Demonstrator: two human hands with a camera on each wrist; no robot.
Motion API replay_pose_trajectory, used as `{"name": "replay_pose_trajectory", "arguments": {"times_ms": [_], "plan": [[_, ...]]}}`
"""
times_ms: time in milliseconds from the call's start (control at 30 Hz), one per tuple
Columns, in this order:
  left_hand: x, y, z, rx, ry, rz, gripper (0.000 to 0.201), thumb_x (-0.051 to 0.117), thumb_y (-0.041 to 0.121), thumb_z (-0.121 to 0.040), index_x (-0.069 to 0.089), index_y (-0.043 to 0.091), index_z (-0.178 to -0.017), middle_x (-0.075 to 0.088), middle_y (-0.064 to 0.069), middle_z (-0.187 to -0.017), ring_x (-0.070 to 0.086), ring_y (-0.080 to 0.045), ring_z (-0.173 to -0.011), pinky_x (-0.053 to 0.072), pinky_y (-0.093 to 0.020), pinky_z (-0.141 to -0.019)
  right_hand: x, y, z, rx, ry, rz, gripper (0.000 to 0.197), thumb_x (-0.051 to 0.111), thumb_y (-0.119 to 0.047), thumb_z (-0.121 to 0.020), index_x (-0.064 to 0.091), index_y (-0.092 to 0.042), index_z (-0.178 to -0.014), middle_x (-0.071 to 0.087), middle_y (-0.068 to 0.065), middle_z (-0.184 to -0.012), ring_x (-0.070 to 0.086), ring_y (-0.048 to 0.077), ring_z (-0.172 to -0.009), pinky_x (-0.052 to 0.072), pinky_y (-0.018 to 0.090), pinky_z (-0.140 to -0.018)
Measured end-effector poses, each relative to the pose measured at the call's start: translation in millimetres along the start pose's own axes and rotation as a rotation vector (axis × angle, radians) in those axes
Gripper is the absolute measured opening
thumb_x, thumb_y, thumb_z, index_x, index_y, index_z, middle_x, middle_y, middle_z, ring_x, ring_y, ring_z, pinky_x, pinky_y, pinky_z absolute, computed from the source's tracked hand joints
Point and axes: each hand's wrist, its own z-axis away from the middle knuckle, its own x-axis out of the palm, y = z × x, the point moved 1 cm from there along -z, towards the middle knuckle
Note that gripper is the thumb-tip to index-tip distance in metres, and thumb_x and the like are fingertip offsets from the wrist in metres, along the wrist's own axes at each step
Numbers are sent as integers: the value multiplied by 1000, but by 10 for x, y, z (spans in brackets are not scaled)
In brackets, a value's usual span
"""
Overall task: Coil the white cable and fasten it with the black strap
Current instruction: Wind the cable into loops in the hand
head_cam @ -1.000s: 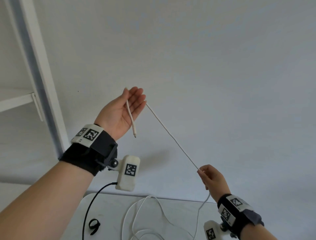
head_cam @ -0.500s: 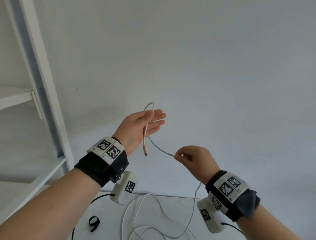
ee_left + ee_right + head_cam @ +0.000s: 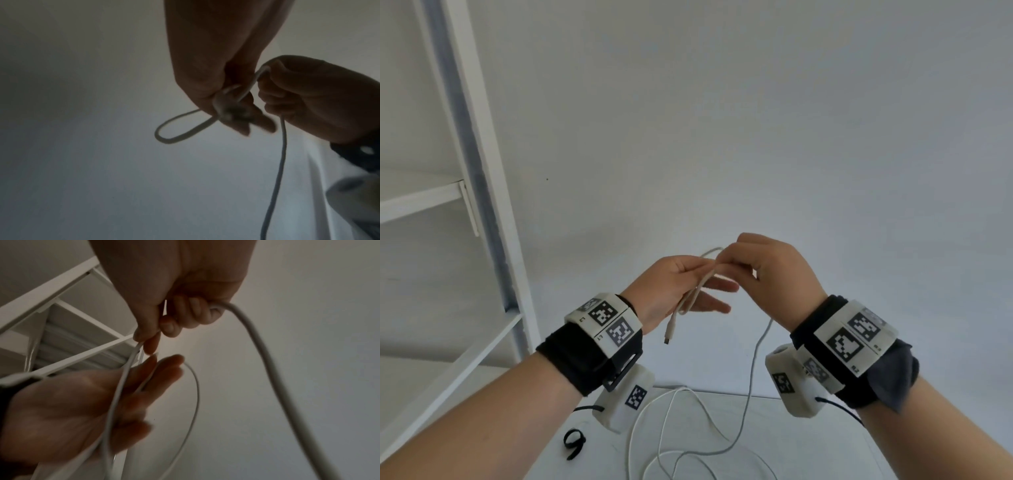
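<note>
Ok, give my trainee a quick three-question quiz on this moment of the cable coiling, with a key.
1. True or false: the black strap is already wrapped around the white cable.
2. Which hand pinches the cable at the top of the loop? A) left hand B) right hand C) neither
3. Fill in: the cable's connector end hangs below the ____ hand.

Key
1. False: the strap lies on the table, apart from the cable.
2. B: its fingertips pinch the strand, while the left hand's fingers stretch out under the loop.
3. left
</note>
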Motion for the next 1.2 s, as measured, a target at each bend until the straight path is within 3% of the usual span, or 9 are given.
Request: {"name": "replay_pose_trajectory", "arguments": {"times_ms": [100, 200, 300, 433, 600, 733, 900, 1000, 1200], "plan": [[38, -40, 66, -20, -1, -44, 28, 42, 18, -98, 70, 12, -97, 61, 0, -61, 46, -9, -39, 52, -25, -53, -70, 22, -87, 38, 72, -29, 9, 62, -22, -84, 66, -18, -78, 57, -6, -69, 52, 12, -60, 48, 32, -57], [51, -59, 104, -32, 37, 73, 37, 35, 14, -99, 69, 13, -85, 37, 5, -50, 24, -6, -37, 29, -18, -38, -55, 55, -132, 103, 86, -68, 9, 64, -25, -82, 65, -20, -75, 62, -1, -68, 52, 12, -59, 46, 27, -59], [36, -49, 142, -34, 50, 160, 37, 36, 25, -100, 67, 10, -84, 32, 6, -50, 19, -5, -37, 15, -17, -37, -17, 109, -132, 212, 96, -158, 14, 68, -27, -78, 61, -18, -71, 48, -3, -53, 40, 9, -50, 36, 15, -51], [-17, -28, 178, -47, 17, 194, 43, 35, 37, -98, 63, 12, -77, 27, 8, -50, 17, -4, -38, 9, -19, -39, 12, 238, -105, 314, 78, -211, 28, 73, -35, -73, 55, -16, -63, 40, -9, -49, 36, 5, -45, 34, 11, -46], [-88, 122, 218, -15, -55, 306, 27, 46, 36, -86, 56, 16, -70, 25, 11, -48, 18, -1, -35, 10, -16, -35, 162, 420, -15, 390, 4, -474, 28, 67, -28, -80, 55, -16, -57, 41, -14, -38, 34, 3, -40, 30, 9, -44], [-215, 310, 191, 51, -37, 428, 27, 45, 35, -84, 54, 18, -66, 26, 11, -45, 21, 0, -32, 12, -15, -32, 306, 564, 141, 429, -40, -585, 27, 56, -18, -89, 60, -17, -62, 43, -12, -41, 37, 5, -42, 41, 18, -46], [-423, 571, 154, 138, -10, 486, 30, 37, 36, -92, 50, 20, -70, 28, 9, -43, 9, -8, -39, 15, -14, -31, 463, 677, 334, 506, -107, -625, 28, 49, -13, -92, 60, -17, -67, 41, -12, -45, 37, 3, -43, 47, 19, -52], [-601, 711, 155, 224, 52, 530, 33, 34, 37, -95, 50, 22, -71, 29, 8, -44, 18, -8, -33, 19, -17, -30, 516, 753, 466, 591, -111, -654, 21, 48, -14, -93, 59, -15, -75, 41, -8, -48, 37, 4, -43, 49, 22, -53], [-761, 636, 111, 229, 198, 485, 29, 35, 29, -98, 51, 19, -77, 31, 10, -50, 25, -5, -38, 22, -14, -36, 581, 812, 610, 678, 0, -533, 17, 55, -15, -89, 54, -15, -72, 38, -13, -43, 31, 7, -44, 27, 15, -42]]}}
